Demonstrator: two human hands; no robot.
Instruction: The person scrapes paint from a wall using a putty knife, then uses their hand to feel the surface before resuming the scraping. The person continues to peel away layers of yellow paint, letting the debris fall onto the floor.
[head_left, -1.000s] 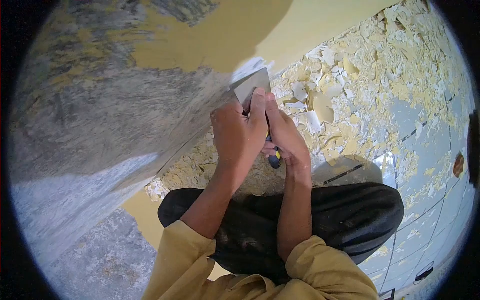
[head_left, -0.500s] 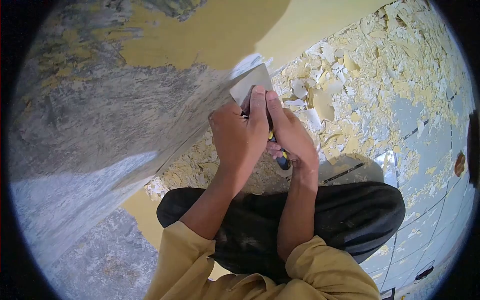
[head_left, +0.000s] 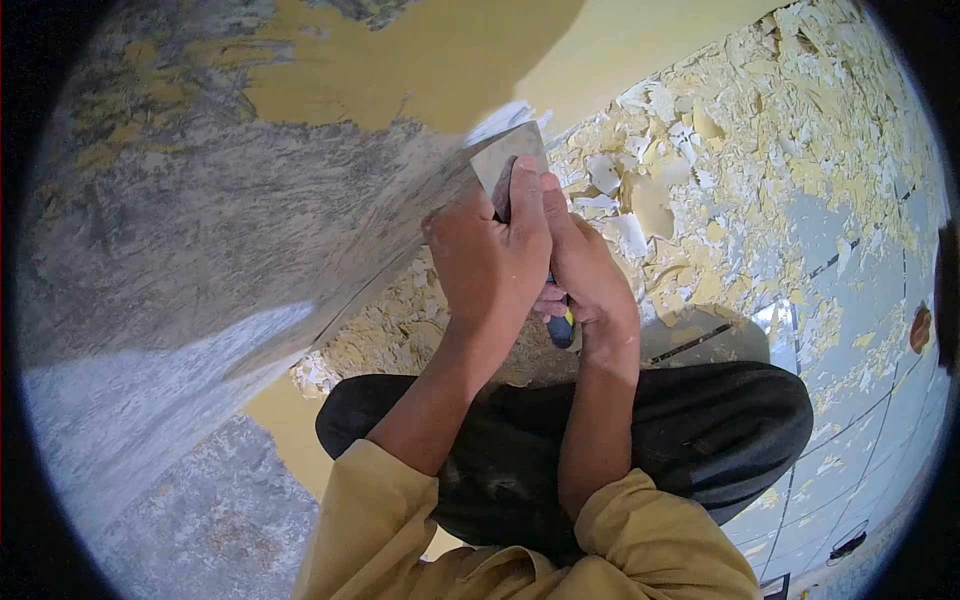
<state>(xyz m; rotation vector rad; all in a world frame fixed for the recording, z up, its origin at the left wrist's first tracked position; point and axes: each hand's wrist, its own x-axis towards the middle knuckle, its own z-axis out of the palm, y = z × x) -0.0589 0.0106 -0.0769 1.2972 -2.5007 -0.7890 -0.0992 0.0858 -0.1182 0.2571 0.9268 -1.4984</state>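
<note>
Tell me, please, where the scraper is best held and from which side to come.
Grip the scraper by its blue and yellow handle, coming from the rear end, away from the wall. The blade is thin and flat and lies against the wall, so it offers no safe hold. Here the right hand wraps the handle, and the left hand presses its fingers just behind the blade.

— What's the scraper [head_left: 512,150] like?
— It has a flat, pale metal blade and a dark blue handle with a yellow stripe.
— And its pose?
— The blade points up, its edge against the wall [head_left: 200,220] where bare grey meets yellow paint. It's clasped by the left hand [head_left: 490,262] and right hand [head_left: 592,285].
</note>
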